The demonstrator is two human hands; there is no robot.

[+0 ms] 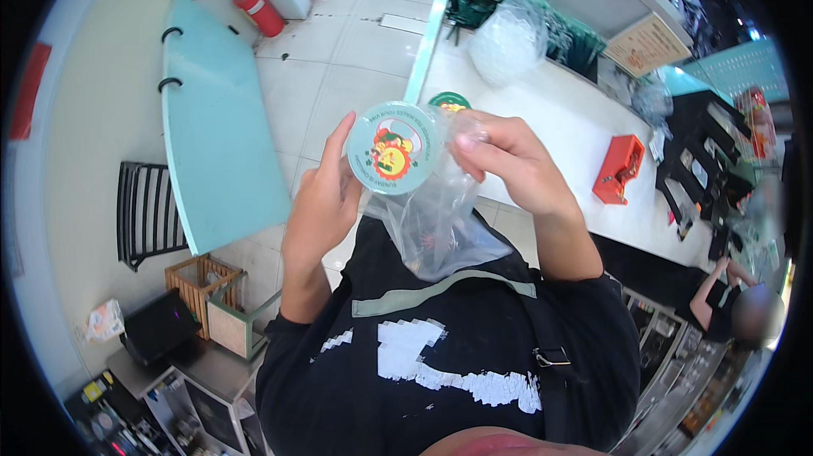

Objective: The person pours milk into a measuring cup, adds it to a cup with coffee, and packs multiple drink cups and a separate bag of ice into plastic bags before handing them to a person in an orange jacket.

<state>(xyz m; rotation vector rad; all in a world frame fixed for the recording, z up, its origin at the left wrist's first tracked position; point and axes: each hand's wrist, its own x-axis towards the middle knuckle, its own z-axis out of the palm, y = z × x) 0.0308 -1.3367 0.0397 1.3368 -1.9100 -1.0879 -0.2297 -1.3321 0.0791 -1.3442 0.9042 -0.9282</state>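
Observation:
In the middle of the view, my left hand (327,192) grips a round cup with a pale green printed lid (390,148), its top facing up at me. A clear plastic bag (438,234) hangs beside and below the cup. My right hand (514,164) pinches the bag's upper part between thumb and fingers, just right of the lid. How far the bag wraps the cup I cannot tell, and the cup's body is hidden under its lid. Just beyond my right hand, a darker green printed lid (450,100) is partly covered.
On the white counter (540,119) sit a clear bag with white contents (508,37) and a red box (619,170). A printed sign (648,46) stands behind. Left are a turquoise panel (216,132) and a fire extinguisher (259,10). Another person (724,307) is at far right.

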